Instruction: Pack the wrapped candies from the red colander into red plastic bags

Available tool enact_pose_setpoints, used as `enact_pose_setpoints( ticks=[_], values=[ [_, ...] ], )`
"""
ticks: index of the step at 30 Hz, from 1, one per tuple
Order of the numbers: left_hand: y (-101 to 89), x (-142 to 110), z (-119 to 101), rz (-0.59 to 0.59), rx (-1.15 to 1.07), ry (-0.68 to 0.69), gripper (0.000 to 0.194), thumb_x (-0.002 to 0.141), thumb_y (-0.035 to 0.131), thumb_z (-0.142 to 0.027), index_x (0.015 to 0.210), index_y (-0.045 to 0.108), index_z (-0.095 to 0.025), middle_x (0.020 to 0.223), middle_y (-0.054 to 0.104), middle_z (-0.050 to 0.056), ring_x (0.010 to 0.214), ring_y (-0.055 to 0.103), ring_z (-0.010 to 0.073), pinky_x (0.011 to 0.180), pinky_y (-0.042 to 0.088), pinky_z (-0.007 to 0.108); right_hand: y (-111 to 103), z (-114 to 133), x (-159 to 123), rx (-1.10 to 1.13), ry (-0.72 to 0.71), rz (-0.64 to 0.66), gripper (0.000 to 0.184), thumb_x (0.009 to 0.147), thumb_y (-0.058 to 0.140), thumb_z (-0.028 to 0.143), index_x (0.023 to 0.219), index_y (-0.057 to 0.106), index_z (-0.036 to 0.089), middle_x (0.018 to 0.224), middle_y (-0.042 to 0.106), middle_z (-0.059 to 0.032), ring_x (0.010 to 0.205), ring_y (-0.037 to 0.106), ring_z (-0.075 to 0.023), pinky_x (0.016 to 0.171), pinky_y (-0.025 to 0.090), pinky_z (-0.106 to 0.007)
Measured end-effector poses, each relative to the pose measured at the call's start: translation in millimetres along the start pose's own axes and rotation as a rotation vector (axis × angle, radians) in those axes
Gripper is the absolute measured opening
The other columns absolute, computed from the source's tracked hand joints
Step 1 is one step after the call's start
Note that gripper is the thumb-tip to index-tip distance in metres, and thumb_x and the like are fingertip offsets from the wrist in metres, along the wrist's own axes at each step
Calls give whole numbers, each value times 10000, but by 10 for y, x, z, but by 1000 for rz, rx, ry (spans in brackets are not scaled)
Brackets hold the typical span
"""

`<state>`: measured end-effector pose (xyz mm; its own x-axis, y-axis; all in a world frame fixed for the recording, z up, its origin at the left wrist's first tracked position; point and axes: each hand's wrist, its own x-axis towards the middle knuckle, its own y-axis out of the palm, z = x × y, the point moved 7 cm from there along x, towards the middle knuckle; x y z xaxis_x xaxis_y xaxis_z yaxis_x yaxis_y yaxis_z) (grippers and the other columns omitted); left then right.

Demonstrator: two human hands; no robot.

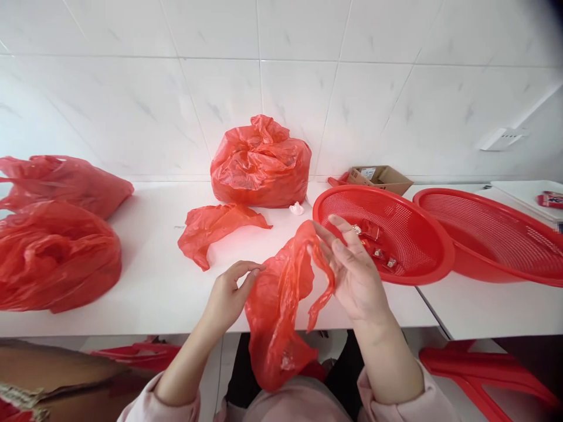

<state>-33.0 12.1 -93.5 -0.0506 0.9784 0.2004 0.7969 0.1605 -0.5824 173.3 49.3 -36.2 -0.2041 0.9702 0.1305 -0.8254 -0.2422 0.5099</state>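
Observation:
A thin red plastic bag (281, 305) hangs in front of me, its lower end drooping past the table edge over my lap. Near its left side, my left hand (231, 293) has thumb and forefinger pinched on the plastic. On the other side my right hand (358, 275) is palm up with thumb and forefinger apart, while the bag's top drapes over its other fingers. Something small and pale shows dimly through the bag's bottom. Another crumpled red plastic sheet (215, 228) lies on the table just beyond my left hand.
A full red bag (261, 167) stands by the wall, with a small pink-white scrap (297, 208) beside it. Two more filled bags (57, 258) sit at left. Right are a red basket (440, 258) holding small wrapped pieces, another basket (479, 264) and a cardboard box (398, 184).

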Motion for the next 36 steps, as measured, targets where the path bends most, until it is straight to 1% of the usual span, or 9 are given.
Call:
enact_pose_setpoints(
  ticks=[2,5,10,15,18,21,28,33,36],
  values=[
    [7,11,-2,-3,-49,6,320,963,466,-423,1088,687,-227,1169,679,84,1136,614,240,988,479,389,-24,33,-5,-15,-39,38,477,836,694,421,1270,505,364,1375,583,-24,1221,590,-193,1016,505,-382],
    [180,-55,-135,-10,-5,98,421,892,591,-454,1251,625,-236,1332,584,116,1257,529,282,1066,416,458,13,-71,-19,-26,-18,78,521,837,695,425,1308,486,353,1413,556,-41,1291,542,-207,1090,448,-425],
    [446,-21,-84,-5,-19,86,237,894,579,-385,861,745,-220,1213,604,113,1140,571,292,1008,425,482,134,-201,-65,-41,-17,216,486,873,657,415,1315,475,326,1475,491,-59,1332,505,-223,1113,422,-449],
    [172,57,70,-133,-281,-115,317,847,638,-481,827,759,-189,1047,600,90,1050,579,248,966,442,375,-111,-215,-148,-413,-168,-10,419,893,637,391,1272,482,299,1410,517,-83,1256,554,-218,1054,463,-434],
    [189,12,-21,9,-519,-179,324,861,632,-483,890,773,-193,1079,634,87,1077,583,252,983,440,363,-101,-456,-198,-652,-94,-8,622,807,729,378,1347,433,292,1357,552,-87,1198,584,-226,1012,488,-417],
    [198,-37,-34,136,-775,-262,303,862,652,-448,952,770,-184,1022,706,89,1011,636,250,930,487,355,-120,-596,-173,-729,-58,-8,529,843,662,337,1328,466,253,1196,655,-75,1074,645,-216,956,508,-390],
    [-472,-163,658,-293,-1100,-550,194,708,766,-322,818,731,-166,768,722,30,670,655,174,619,546,252,-545,-530,-54,-385,83,-152,460,849,599,342,1284,496,234,920,692,-26,798,662,-170,665,535,-280],
    [-621,-295,603,-304,-984,-445,436,803,705,-430,1189,660,-230,1183,693,73,1034,668,268,775,583,310,-475,-618,-106,-324,108,-30,419,875,597,389,1265,538,245,1086,674,-60,855,663,-177,636,523,-260],
    [-571,-381,461,-228,-876,-364,776,783,648,-646,1473,395,-398,1501,469,62,1339,471,375,958,534,477,-470,-576,-91,-416,40,-40,393,918,557,422,1274,564,256,1176,654,-65,939,657,-179,722,526,-277]
  ],
)
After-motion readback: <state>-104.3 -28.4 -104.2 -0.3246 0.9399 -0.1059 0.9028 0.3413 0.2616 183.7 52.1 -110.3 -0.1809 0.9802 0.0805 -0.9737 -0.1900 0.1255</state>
